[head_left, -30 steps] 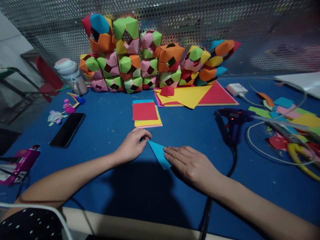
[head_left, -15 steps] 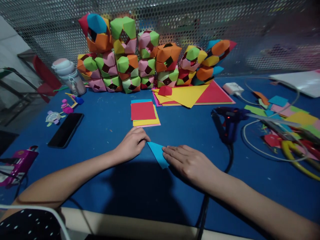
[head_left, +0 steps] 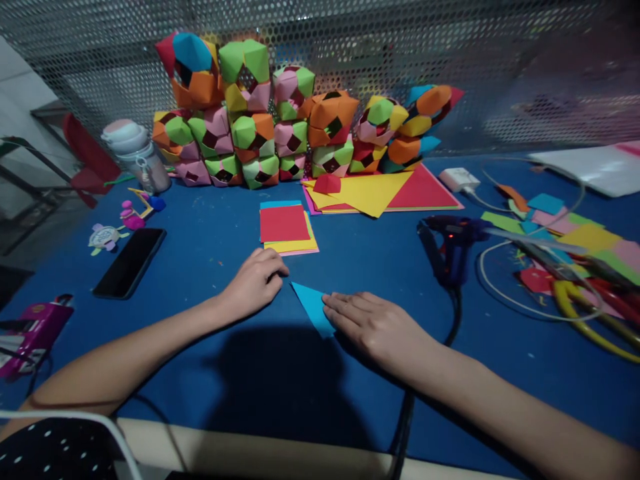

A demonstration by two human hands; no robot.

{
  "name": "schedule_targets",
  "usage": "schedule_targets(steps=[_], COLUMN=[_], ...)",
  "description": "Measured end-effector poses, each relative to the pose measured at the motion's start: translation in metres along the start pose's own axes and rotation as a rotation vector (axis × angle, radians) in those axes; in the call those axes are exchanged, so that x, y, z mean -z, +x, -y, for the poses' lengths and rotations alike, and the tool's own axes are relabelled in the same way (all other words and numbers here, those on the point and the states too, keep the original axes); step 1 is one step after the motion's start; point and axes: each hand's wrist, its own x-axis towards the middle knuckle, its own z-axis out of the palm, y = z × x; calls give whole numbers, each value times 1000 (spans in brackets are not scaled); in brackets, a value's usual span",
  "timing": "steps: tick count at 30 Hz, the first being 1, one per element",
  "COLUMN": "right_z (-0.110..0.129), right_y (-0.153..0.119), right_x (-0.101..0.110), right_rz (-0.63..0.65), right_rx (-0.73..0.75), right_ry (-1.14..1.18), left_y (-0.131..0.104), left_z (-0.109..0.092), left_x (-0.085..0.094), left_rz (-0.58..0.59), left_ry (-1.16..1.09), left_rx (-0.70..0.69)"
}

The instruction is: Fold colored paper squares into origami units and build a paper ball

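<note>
A blue sheet of paper (head_left: 313, 308), folded into a triangle, lies on the table in the middle of the head view. My right hand (head_left: 367, 327) rests flat over its right side, fingers stretched out and pressing it down, so part of the paper is hidden. Just left of the paper's upper tip is my left hand (head_left: 256, 280), its fingers loosely bent, thumb and forefinger apart with nothing between them. Beyond my left hand sits a stack of square coloured papers (head_left: 283, 223), red on top.
Folded paper modules (head_left: 257, 137) are piled at the back. Coloured sheets (head_left: 425, 190) lie before them. To the right are a glue gun (head_left: 454, 243), a white charger (head_left: 459, 179), paper scraps and yellow-handled scissors (head_left: 575, 313). A phone (head_left: 131, 262) and bottle (head_left: 137, 157) stand left.
My left hand has let go of the blue paper's upper tip and drawn back a little to the left. My right hand stays on the paper.
</note>
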Motion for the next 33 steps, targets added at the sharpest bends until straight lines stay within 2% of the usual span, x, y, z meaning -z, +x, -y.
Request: schedule_targets(steps=[2,4,7,10,14,21,28,33], right_z=[0,-1,-1,-1,-2,-7,-16,-20], right_y=[0,0,1,1,0,-6,-16,-31], right_x=[0,0,1,1,1,5,18,27], right_rz=[10,11,7,16,56,140,218,273], right_rx=[5,6,6,8,14,32,42,-56], right_ry=[1,0,-1,3,16,36,66,111], left_y=[-1,-3,-7,-10,-9,-7,-11,-12], left_z=[-5,-11,-13,-9,-9,-35,-42,-41], left_x=[0,-3,-12,-16,-12,-9,-11,-11], left_rz=[-53,-56,28,126,225,300,294,260], left_ry=[-37,-72,-43,55,208,401,459,476], left_rx=[-61,-160,-277,-315,-303,-179,-141,-169])
